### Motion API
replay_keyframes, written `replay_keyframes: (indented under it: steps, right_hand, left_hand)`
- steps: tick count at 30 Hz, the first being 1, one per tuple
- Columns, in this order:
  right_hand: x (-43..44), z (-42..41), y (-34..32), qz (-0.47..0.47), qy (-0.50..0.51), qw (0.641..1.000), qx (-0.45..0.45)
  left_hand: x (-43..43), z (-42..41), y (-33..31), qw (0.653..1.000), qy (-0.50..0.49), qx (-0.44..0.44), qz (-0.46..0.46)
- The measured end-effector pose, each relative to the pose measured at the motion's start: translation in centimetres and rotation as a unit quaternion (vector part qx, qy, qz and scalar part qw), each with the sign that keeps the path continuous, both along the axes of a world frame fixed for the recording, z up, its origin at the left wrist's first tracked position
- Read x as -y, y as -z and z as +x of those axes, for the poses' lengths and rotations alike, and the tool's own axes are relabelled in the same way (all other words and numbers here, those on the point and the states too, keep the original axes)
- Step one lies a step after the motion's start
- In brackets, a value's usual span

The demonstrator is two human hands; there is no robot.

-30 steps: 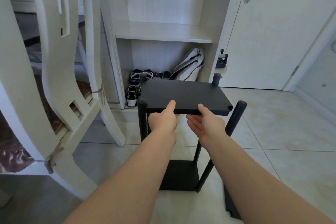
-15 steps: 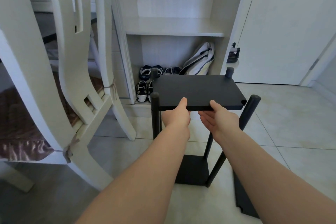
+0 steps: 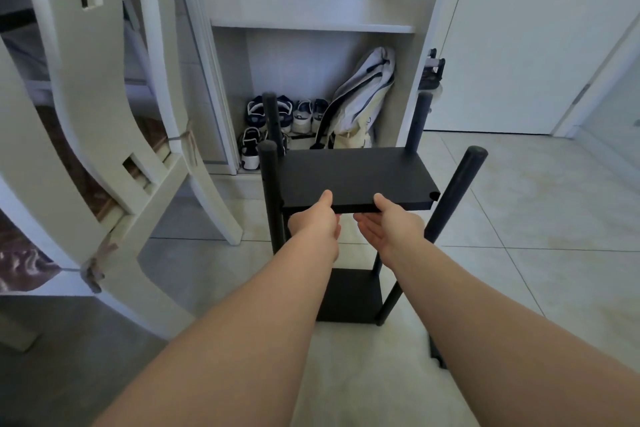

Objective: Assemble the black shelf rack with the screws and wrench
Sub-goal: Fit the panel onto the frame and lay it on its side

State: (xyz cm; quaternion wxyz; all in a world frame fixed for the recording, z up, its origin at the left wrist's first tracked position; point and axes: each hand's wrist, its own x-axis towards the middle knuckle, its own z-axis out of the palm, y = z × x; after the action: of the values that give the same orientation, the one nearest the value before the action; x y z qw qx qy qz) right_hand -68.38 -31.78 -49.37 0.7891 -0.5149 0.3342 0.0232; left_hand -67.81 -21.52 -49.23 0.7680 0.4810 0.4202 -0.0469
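Observation:
The black shelf rack stands on the tiled floor with its bottom board (image 3: 349,295) and upright poles: front left pole (image 3: 268,184), back left pole (image 3: 272,114), back right pole (image 3: 419,121), front right pole (image 3: 457,191). A black shelf board (image 3: 353,173) sits level between the poles, below their tops. My left hand (image 3: 315,222) grips its front edge, thumb on top and fingers under. My right hand (image 3: 391,225) holds the same edge the same way, a little to the right. No screws or wrench are in view.
A white chair (image 3: 104,114) stands close on the left. Behind the rack is a white cabinet (image 3: 311,24) with several shoes (image 3: 287,114) and a bag (image 3: 360,94) in its lower niche. A white door (image 3: 519,45) is at the right. Another black part (image 3: 437,355) lies on the floor by my right forearm.
The shelf board has come down between the poles, whose tops now stand above it. Both hands kept their hold on its front edge.

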Motion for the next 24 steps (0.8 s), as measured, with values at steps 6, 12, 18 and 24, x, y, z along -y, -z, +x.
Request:
replay_keyframes:
  steps: [6,12,18,24]
  right_hand:
    - [-0.9,-0.5,4.0,0.025,0.03,0.999,-0.027]
    - [-0.9,-2.1,7.7,0.042,0.065,0.996,-0.038]
    - [0.2,-2.5,9.0,0.027,0.063,0.996,-0.048]
    - [0.3,-2.5,10.0,0.017,0.048,0.997,-0.059]
  left_hand:
    - [0.6,-0.2,3.9,0.998,-0.053,-0.023,0.005]
    - [2.0,-1.5,8.3,0.997,-0.065,-0.016,0.039]
    - [2.9,-1.9,10.1,0.998,-0.05,-0.026,0.039]
    - [2.8,-2.3,10.9,0.998,-0.051,-0.034,0.016]
